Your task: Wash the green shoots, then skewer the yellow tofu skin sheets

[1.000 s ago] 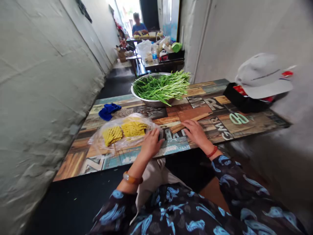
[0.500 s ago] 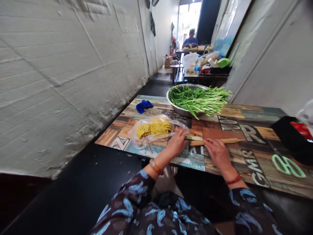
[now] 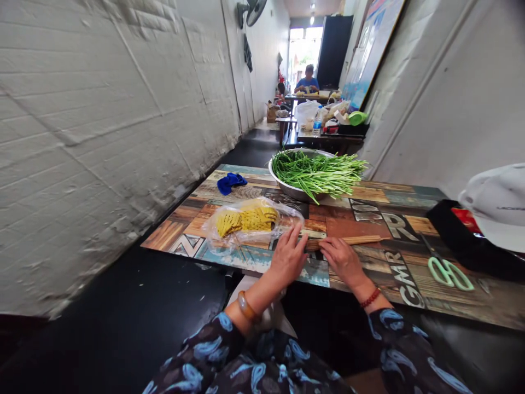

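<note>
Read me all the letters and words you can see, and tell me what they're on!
"GMR": on the tabletop.
"R": on the tabletop.
"Z", or maybe a turned "N": on the tabletop.
Unclear: the outlined letter beside the "R".
Too small or blurred: any writing on the cap or bottle.

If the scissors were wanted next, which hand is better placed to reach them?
Probably the right hand: the scissors lie out on its own side, though it is touching the thin sticks. The left hand is farther off, near the plastic bag, and would have to reach across.
</note>
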{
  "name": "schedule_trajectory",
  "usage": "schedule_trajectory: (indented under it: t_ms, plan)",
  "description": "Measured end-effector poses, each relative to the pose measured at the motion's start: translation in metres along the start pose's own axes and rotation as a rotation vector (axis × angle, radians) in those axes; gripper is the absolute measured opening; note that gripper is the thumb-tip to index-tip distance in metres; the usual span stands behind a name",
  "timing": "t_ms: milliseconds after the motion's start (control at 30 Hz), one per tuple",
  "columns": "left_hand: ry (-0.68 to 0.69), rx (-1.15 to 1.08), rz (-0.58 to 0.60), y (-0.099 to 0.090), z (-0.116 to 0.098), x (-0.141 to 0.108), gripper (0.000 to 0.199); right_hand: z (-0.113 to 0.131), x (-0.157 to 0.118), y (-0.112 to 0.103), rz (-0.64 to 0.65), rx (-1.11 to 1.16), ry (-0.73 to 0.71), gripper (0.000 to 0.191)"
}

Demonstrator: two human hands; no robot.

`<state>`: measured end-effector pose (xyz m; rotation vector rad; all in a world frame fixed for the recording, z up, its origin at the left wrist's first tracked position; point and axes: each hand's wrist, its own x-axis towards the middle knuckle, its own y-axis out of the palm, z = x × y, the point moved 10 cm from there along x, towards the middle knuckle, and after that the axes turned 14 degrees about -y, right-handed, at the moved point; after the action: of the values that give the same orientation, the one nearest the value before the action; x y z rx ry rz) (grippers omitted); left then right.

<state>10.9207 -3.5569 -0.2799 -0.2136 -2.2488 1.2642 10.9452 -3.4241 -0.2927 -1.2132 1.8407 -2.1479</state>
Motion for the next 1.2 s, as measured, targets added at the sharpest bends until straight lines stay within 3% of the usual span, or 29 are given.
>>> schedule_trajectory:
  t_ms: [133, 233, 533, 733, 900, 967, 1133, 1200]
  plan:
    - [-0.101, 0.036, 0.222, 0.043, 0.023, 0.032, 0.067, 0.002, 0.010, 0.000, 0.018, -0.060, -0.028, 0.017]
    - [-0.152, 0.095, 0.261, 0.056, 0.040, 0.045, 0.065, 0.000, 0.019, 0.001, 0.043, -0.094, -0.038, 0.016]
    - [-0.076, 0.069, 0.165, 0.040, 0.055, 0.046, 0.065, -0.002, 0.024, 0.001, -0.013, -0.118, -0.028, 0.017]
    - [-0.012, 0.081, -0.063, 0.007, 0.039, 0.016, 0.039, -0.002, 0.021, -0.006, -0.071, -0.136, -0.023, 0.019]
    - [0.048, 0.116, -0.239, -0.027, 0.012, 0.004, 0.027, 0.000, 0.017, -0.010, -0.133, -0.091, -0.017, 0.019]
    - [0.069, 0.157, -0.225, -0.027, 0.002, 0.008, 0.023, 0.003, 0.015, -0.009, -0.126, -0.079, -0.022, 0.019]
    - [0.089, 0.223, 0.024, 0.007, -0.004, 0.021, 0.024, 0.009, 0.006, 0.000, -0.073, -0.087, -0.037, 0.019]
    - [0.084, 0.212, 0.069, 0.014, -0.002, 0.022, 0.024, 0.012, 0.005, 0.003, -0.051, -0.102, -0.055, 0.019]
